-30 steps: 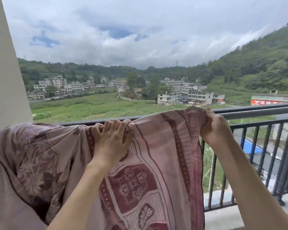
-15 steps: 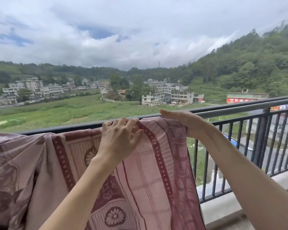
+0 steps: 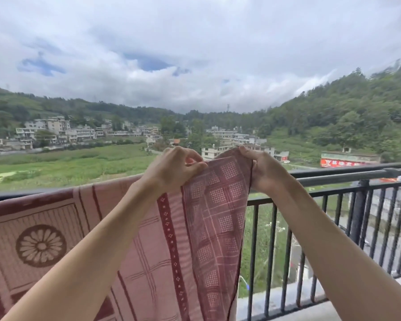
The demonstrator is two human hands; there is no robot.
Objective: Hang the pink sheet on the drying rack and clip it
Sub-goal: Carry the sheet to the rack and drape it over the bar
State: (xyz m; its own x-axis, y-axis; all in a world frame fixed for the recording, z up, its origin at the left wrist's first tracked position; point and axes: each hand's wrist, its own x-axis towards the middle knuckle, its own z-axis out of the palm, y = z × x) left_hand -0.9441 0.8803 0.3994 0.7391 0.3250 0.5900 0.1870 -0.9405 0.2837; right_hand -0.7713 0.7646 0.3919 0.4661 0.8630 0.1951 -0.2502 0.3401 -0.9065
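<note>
In the head view both bare forearms reached up and forward to the top of the railing. The left hand point(image 3: 175, 167) was curled, its fingertips and thumb pinching the upper edge of the pink sheet point(image 3: 148, 239), and the right hand point(image 3: 263, 172) gripped the sheet's right corner with fingers folded round the cloth. Between the two hands the corner was lifted clear above the top bar, while the rest of the sheet lay draped over the black metal railing point(image 3: 347, 174) and hung down its near side to the left, patterned in dark red borders and a flower medallion.

Beyond the balcony lay a green field point(image 3: 67, 163), a cluster of pale buildings point(image 3: 53, 130), wooded hills point(image 3: 345, 117) and a cloudy sky.

Half a second earlier both hands had rested flatter on the sheet along the rail; since then they had closed on the cloth and raised its corner.
</note>
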